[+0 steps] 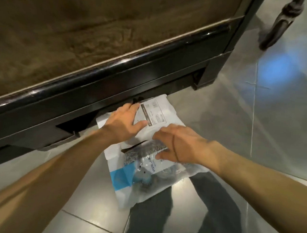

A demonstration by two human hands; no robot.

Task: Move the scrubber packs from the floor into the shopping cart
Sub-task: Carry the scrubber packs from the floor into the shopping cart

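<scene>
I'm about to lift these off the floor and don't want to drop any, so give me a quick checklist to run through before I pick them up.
1. Left hand on the white mailer bag: ok, fingers lie flat on it, not gripping.
2. Right hand has a grip on the clear scrubber pack: cannot tell, the fingertips touch its top edge.
3. Bag free of the dark furniture frame: not ok, its far edge sits under the frame.
4. Both items gathered together: ok, they overlap on the tiled floor.
5. Shopping cart within reach: cannot tell, none in view.
</scene>
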